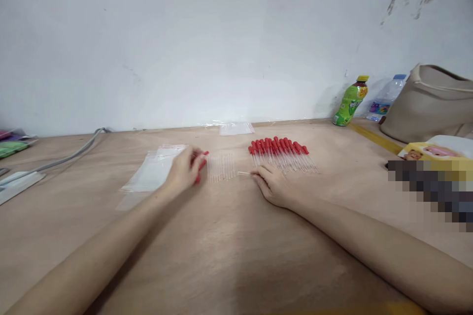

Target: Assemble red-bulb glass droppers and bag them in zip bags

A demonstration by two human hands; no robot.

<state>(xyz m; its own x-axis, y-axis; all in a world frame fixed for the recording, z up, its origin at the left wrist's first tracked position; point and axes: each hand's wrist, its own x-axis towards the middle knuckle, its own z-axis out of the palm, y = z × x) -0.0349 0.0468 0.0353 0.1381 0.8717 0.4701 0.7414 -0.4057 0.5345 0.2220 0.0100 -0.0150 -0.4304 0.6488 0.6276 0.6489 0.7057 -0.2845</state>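
Note:
My left hand (pixel 184 170) is closed, its fingers curled by several red rubber bulbs (pixel 202 163); at least one seems to be in the fingers, the others lie close by. Between my hands a row of bare glass dropper tubes (pixel 220 167) lies side by side on the table. My right hand (pixel 272 186) rests on the table, its fingertips pinching a glass dropper tube (pixel 244 173) that points left. Just behind it lies a bunch of droppers with red bulbs (pixel 278 146), bulbs toward the wall.
Clear zip bags (pixel 153 170) lie in a pile beside my left hand, with another bag (pixel 236 129) near the wall. A grey cable (pixel 83 148) runs at left. A green drink bottle (pixel 351 102), a water bottle (pixel 386 98) and a beige bag (pixel 428 103) stand at right.

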